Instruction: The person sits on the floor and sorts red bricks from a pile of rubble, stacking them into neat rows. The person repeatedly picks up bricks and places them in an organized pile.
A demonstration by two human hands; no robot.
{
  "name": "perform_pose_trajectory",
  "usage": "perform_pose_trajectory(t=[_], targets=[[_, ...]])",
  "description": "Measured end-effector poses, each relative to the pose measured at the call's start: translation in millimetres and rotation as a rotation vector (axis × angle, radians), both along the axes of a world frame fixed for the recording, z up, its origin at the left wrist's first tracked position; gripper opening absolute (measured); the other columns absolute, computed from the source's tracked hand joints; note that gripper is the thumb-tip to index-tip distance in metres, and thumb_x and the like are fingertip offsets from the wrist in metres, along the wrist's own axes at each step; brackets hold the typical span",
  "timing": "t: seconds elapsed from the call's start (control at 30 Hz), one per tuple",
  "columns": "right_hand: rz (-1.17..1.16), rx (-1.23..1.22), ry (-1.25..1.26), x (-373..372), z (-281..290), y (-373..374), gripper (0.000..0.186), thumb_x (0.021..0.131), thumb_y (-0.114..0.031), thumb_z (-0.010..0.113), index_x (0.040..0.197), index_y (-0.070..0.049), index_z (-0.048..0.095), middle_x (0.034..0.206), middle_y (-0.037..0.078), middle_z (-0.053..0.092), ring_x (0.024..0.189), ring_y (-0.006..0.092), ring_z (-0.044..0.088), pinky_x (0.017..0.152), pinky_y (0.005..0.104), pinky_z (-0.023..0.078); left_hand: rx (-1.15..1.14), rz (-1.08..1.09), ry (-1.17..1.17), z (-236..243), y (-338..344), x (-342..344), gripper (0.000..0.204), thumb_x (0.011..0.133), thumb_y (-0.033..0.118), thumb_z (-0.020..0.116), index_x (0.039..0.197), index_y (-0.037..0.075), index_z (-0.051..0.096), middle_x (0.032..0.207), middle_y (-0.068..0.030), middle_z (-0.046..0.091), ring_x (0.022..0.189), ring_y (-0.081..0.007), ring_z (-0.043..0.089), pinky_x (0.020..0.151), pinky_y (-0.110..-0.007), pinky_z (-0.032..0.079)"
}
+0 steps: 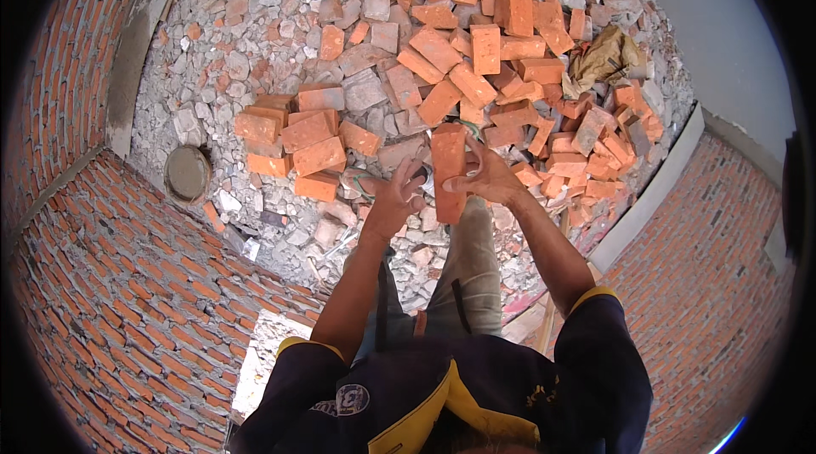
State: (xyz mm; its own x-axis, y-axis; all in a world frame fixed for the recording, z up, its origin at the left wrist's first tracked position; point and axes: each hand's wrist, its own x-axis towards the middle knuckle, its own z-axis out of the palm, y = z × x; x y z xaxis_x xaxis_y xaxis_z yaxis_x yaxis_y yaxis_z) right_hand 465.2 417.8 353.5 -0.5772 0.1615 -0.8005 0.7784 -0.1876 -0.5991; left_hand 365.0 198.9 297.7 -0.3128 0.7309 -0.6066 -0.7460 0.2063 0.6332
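An orange-red brick (448, 148) is held lengthwise in front of me, above my legs, in my right hand (487, 178), whose fingers and thumb close on its side. My left hand (398, 197) is just left of that brick, fingers curved and apart with nothing visible in them. Beneath and behind both hands are loose bricks (442, 101) and grey rubble. A sandalled foot (359, 184) shows beside my left hand.
Stacked bricks (310, 133) lie ahead-left, a larger scattered pile (595, 139) to the right. A round pan of grey mortar (188, 172) sits at left. A crumpled brown sack (599, 61) lies at upper right. Brick walls (110, 275) bound both sides.
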Motion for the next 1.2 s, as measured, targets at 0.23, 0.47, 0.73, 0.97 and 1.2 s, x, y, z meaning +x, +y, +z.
perform_pose_trajectory(t=[0.23,0.47,0.73,0.97,1.2], targets=[[0.072,0.312,-0.110,-11,-65,-41,0.096,0.071,-0.048,0.082,0.143,0.000,0.041,0.138,0.022,0.051,0.126,0.0331,0.053,0.104,0.0420,0.043,-0.207,0.043,-0.241,11,-133,-85,0.074,0.076,0.025,0.079,0.137,0.002,0.044,0.119,-0.0092,0.060,0.106,-0.0200,0.060,0.089,-0.034,0.051],[-0.561,0.202,-0.676,25,-314,-10,0.093,0.075,-0.026,0.081,0.148,-0.007,0.027,0.145,0.017,0.041,0.130,0.0376,0.040,0.101,0.0598,0.037,-0.351,0.413,-0.440,-32,-249,-40,0.073,0.078,0.033,0.074,0.137,0.002,0.044,0.121,-0.0101,0.061,0.106,-0.0237,0.063,0.088,-0.037,0.054],[-0.900,0.345,-0.127,25,-459,-7,0.072,0.066,-0.025,0.088,0.123,-0.001,0.053,0.116,0.010,0.061,0.097,0.0241,0.055,0.082,0.0375,0.045,-0.298,0.709,-0.617,-64,-228,40,0.083,0.074,0.033,0.075,0.141,0.001,0.038,0.128,-0.0145,0.057,0.113,-0.0284,0.059,0.096,-0.041,0.050],[-0.557,0.560,0.226,-28,-360,-19,0.043,0.079,-0.015,0.081,0.110,0.002,0.056,0.108,0.012,0.063,0.096,0.0192,0.060,0.084,0.0315,0.049,-0.223,0.830,-0.697,-87,-160,68,0.090,0.069,0.036,0.079,0.140,0.003,0.036,0.123,-0.0143,0.055,0.107,-0.0282,0.060,0.089,-0.040,0.054],[-0.100,0.247,0.449,-257,-317,-27,0.068,0.078,-0.016,0.083,0.130,0.002,0.043,0.110,0.014,0.065,0.100,0.0195,0.064,0.087,0.0329,0.054,-0.200,0.909,-0.605,-113,-149,71,0.090,0.069,0.037,0.080,0.139,0.002,0.036,0.114,-0.0130,0.056,0.098,-0.0248,0.061,0.082,-0.036,0.054]])
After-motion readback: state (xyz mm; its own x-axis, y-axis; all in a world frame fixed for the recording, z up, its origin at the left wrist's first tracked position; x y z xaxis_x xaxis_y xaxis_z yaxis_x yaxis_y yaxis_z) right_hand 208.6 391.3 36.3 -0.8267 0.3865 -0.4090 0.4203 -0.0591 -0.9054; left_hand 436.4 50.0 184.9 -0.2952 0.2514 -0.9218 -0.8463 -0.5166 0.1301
